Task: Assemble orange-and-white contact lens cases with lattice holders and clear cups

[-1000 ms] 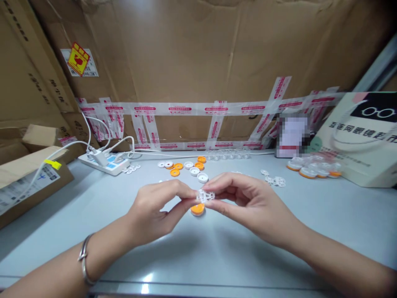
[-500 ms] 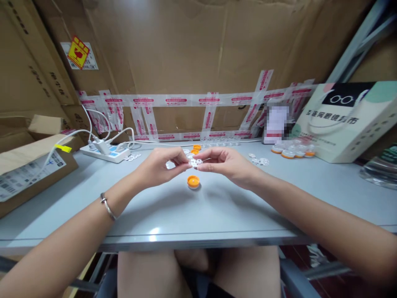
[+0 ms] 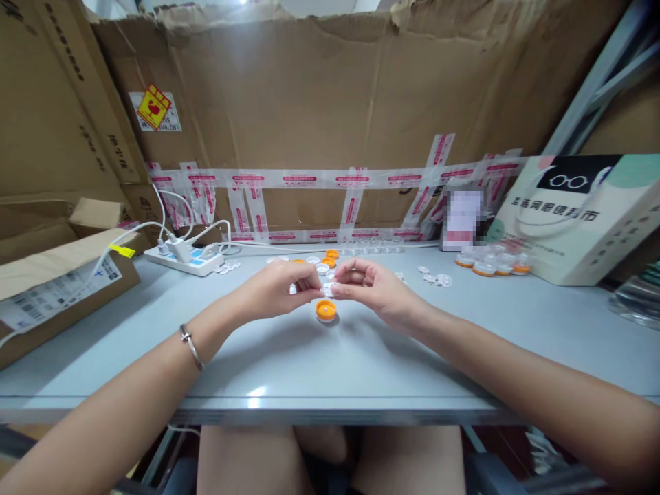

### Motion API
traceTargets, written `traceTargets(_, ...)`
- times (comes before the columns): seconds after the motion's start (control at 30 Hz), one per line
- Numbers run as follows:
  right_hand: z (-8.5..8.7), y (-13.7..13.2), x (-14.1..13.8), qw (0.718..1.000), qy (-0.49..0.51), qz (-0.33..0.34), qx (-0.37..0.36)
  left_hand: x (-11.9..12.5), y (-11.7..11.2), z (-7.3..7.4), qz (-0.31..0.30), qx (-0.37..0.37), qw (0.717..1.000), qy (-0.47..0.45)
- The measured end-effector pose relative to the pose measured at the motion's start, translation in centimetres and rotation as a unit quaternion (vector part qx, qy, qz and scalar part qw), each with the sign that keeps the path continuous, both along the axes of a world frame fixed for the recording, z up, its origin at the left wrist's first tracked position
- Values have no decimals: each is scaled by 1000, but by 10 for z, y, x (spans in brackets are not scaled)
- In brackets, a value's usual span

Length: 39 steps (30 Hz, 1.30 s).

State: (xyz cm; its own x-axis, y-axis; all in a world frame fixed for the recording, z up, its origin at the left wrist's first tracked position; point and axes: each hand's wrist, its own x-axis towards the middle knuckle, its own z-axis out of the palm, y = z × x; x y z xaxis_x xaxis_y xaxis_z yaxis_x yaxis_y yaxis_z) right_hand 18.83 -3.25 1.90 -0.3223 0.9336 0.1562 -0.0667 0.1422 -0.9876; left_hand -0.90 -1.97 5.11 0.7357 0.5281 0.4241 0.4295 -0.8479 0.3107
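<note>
My left hand (image 3: 276, 292) and my right hand (image 3: 371, 285) meet over the middle of the grey table (image 3: 330, 364). Between their pinched fingertips they hold a small white plastic piece (image 3: 328, 289). Directly below it an orange cap (image 3: 326, 311) stands on the table. A metal bangle sits on my left wrist. Behind the hands lie several loose orange and white caps (image 3: 322, 261).
A white power strip (image 3: 183, 258) with plugs and cables lies at the back left beside a cardboard box (image 3: 56, 289). Small white pieces (image 3: 436, 278), a row of assembled caps (image 3: 487, 265) and a paper bag (image 3: 577, 220) are at the back right. Taped cardboard walls the back.
The camera has pulled back and up, so the table edge and my knees show. My hands have stayed pinched on the white piece above the orange cap.
</note>
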Motion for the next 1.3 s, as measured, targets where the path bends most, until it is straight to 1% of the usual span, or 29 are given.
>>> traceTargets(0.13,-4,8,1,997,-69,-18,36,-2,5,-4,24,-82,995,48)
traceTargets(0.33,-8,16,3,983,-162,14,86,2,8,-19,74,-151,979,117)
traceTargets(0.4,-8,16,3,977,-175,15,123,5,8,-26,81,-163,976,118)
traceTargets(0.5,-7,14,4,960,-202,17,191,11,9,-35,93,-159,978,96)
traceTargets(0.57,-7,13,5,951,-222,20,214,14,9,-39,96,-151,980,81)
traceTargets(0.63,-8,13,5,949,-230,19,216,15,9,-41,93,-151,981,72)
traceTargets(0.77,-9,13,5,954,-224,16,198,17,10,-42,98,-159,981,61)
traceTargets(1.0,-9,13,5,955,-231,-1,188,20,13,-46,105,-155,981,45)
traceTargets(1.13,-12,16,6,953,-229,-8,197,22,14,-48,111,-157,981,31)
traceTargets(1.3,-14,18,7,946,-242,-6,216,23,14,-50,101,-153,983,25)
